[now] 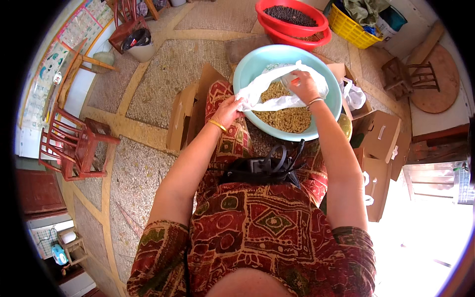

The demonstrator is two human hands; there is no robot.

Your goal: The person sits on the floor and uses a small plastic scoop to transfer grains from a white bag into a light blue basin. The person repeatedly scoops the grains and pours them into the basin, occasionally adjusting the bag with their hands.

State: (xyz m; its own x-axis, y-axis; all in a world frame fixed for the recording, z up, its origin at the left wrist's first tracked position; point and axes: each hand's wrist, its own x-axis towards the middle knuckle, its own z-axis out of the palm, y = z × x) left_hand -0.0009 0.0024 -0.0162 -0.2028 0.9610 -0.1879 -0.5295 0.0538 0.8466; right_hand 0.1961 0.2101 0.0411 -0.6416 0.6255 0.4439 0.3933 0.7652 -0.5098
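Note:
A large light-blue plastic basin [243, 67] stands before me, with pale yellowish grains or kernels [293, 120] in it. Over the basin lies a white plastic bag [272, 104] with its mouth spread wide, and similar kernels show through the opening. My left hand [229, 110] pinches the bag's rim at the basin's left edge. Inside the opening, my right hand [304, 87] holds a clear container [286, 80], partly hidden by the fingers; a bit of red or orange shows at it.
Beyond the basin are stacked red basins [261, 26], the upper holding dark round pieces, and a yellow plastic basket [347, 28]. Cardboard boxes [376, 133] stand at the right, another open cardboard box [182, 115] at the left. Wooden chairs [83, 148] and a waste bin [143, 52] are farther left.

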